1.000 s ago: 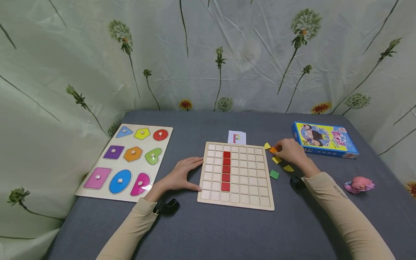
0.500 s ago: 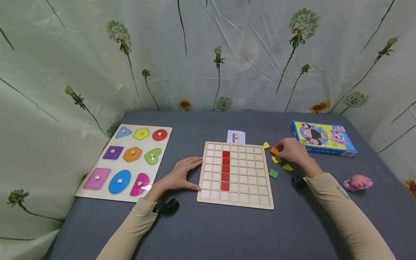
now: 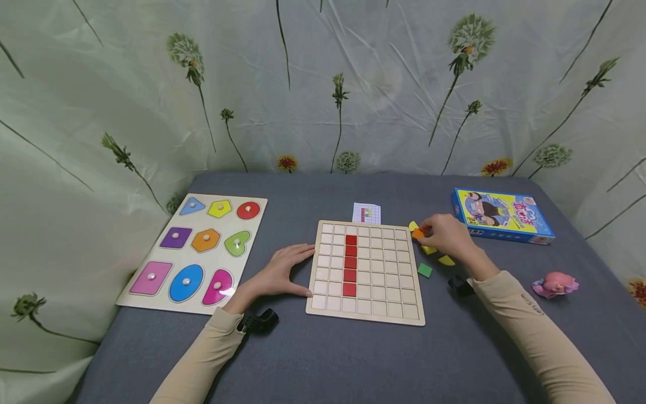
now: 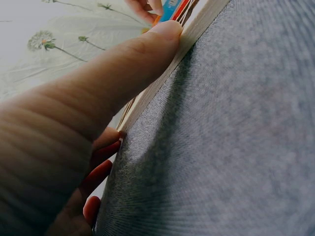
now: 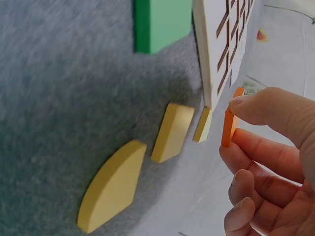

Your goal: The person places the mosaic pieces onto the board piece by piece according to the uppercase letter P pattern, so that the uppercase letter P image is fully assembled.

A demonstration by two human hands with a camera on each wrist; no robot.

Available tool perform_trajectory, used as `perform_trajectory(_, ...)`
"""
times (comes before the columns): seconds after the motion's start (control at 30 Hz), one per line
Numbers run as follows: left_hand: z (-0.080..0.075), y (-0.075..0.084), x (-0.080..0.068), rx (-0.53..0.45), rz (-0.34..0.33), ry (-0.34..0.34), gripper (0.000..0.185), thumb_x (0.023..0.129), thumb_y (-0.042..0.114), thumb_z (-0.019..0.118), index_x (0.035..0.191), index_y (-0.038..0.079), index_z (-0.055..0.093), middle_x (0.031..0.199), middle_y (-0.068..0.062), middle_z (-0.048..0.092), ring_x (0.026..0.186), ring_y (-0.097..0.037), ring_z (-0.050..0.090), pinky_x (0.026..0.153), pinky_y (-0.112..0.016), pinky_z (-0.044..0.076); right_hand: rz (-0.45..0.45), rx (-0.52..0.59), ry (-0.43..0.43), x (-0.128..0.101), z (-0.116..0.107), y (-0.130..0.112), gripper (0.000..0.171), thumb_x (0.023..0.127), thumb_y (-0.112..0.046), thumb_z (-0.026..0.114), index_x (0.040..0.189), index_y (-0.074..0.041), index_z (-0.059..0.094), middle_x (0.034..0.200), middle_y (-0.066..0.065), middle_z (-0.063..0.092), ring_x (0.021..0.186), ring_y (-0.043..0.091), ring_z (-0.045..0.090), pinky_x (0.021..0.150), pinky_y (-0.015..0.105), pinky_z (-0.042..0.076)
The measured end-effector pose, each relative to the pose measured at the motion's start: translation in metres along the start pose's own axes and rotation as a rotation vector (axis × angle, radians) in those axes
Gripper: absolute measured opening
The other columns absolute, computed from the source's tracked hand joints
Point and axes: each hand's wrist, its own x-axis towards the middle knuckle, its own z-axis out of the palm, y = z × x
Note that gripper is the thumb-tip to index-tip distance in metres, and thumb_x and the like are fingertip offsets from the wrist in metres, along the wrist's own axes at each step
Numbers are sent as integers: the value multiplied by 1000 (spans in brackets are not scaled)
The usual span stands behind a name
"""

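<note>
My right hand [image 3: 446, 235] pinches an orange tile [image 5: 229, 125] between thumb and fingertips, just off the right edge of a wooden grid board [image 3: 388, 308]. In the right wrist view the tile is off the table. Below it lie a rectangular yellow tile [image 5: 172, 132], a curved yellow tile [image 5: 112, 187], a third yellow tile [image 5: 203, 125] and a green tile [image 3: 425, 270]. Along the board's left edge, my left hand [image 3: 282, 272] rests with spread fingers, thumb [image 4: 147, 54] touching the rim. Several red tiles [image 3: 350, 275] form one column in the grid.
A small printed grid card [image 3: 367, 213] lies behind the board. To the left is a shape puzzle board [image 3: 199, 261] with knobbed pieces. A blue and yellow box [image 3: 504, 216] lies at the back right, a pink toy [image 3: 556, 285] in front of it.
My right hand has lifted the orange tile and shifted slightly left, toward the board. The left hand and the board have stayed in place.
</note>
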Motion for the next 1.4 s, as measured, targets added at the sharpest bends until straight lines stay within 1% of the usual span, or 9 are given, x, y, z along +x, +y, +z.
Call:
perform_trajectory(0.3,0,1,-1,-1,-12,2,94,65,43,81,142,6,41,148,-10,41,140,-30,31,110,-56,22,-20,-18,-11,3,2,-12,27,78,-19,72,97,1,72,93,17,70,72,20,62,54,27,46)
perform_trajectory(0.47,0,2,-1,-5,-12,2,94,65,42,81,142,6,41,148,-10,40,140,-30,31,110,-56,21,-50,-28,9,3,3,-18,29,77,-20,74,98,0,72,92,15,70,76,23,63,57,30,48)
perform_trajectory(0.57,1,3,-1,-6,-10,2,94,65,43,81,142,6,41,148,-10,40,140,-30,31,110,-56,22,-60,-33,9,3,3,-22,29,77,-19,74,99,-1,72,92,14,70,76,22,63,58,30,49)
perform_trajectory(0.67,1,2,0,-9,-6,1,94,65,43,81,142,6,41,148,-10,40,140,-30,31,110,-56,22,-59,-27,-3,4,3,-27,29,77,-19,74,99,-1,72,93,14,70,74,19,61,55,27,46)
perform_trajectory(0.83,1,0,0,-9,-3,0,94,66,43,81,142,7,40,149,-10,40,140,-31,31,110,-57,21,-70,-8,-8,6,7,-34,30,77,-22,74,99,-2,73,93,13,70,71,16,58,54,23,42)
perform_trajectory(1.0,1,-2,0,2,8,8,94,66,43,81,142,7,40,148,-10,40,139,-31,32,109,-57,22,-100,-23,6,10,11,-41,27,76,-20,73,98,-4,73,93,12,70,72,17,60,55,27,45)
perform_trajectory(1.17,0,-1,0,-10,0,5,94,66,43,81,142,7,40,149,-10,40,140,-31,31,110,-57,22,-115,-48,-8,13,13,-48,27,78,-21,73,98,-4,74,94,11,71,77,19,62,61,32,50)
perform_trajectory(1.4,-1,0,1,-10,-2,-4,94,66,43,81,142,6,40,149,-10,40,140,-31,31,110,-57,21,-135,-60,-31,16,16,-54,27,78,-24,74,98,-6,74,93,9,70,78,19,62,60,31,49)
